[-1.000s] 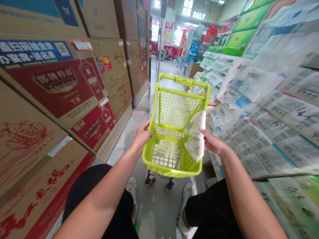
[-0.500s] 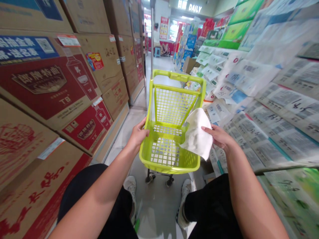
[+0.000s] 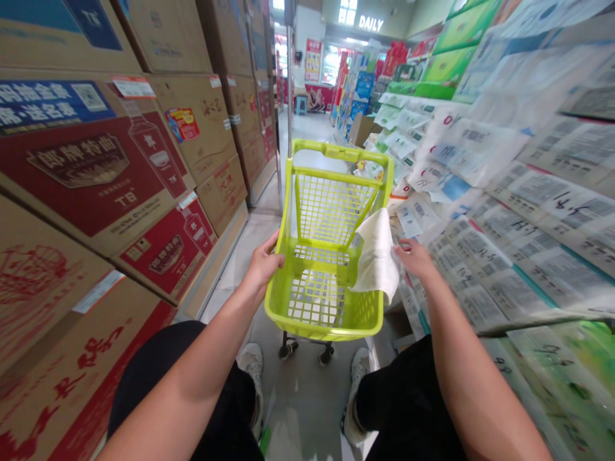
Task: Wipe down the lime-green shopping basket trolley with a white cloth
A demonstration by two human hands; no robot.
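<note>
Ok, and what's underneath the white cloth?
The white cloth is draped over the right side of the yellow-green basket, which shows above and below it. The stretch of basket directly beneath is covered, so whether anything else lies under there cannot be seen.

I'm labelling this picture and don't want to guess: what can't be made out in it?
All in the head view:
- Left hand: most fingers are hidden by the hand itself.
- Right rim of the green basket: partly hidden by the white cloth.
- Right hand: whether it grips the cloth is unclear.
- Stacked packs: small print is blurred.
- Lower-left carton: cut off by the picture's edge.
</note>
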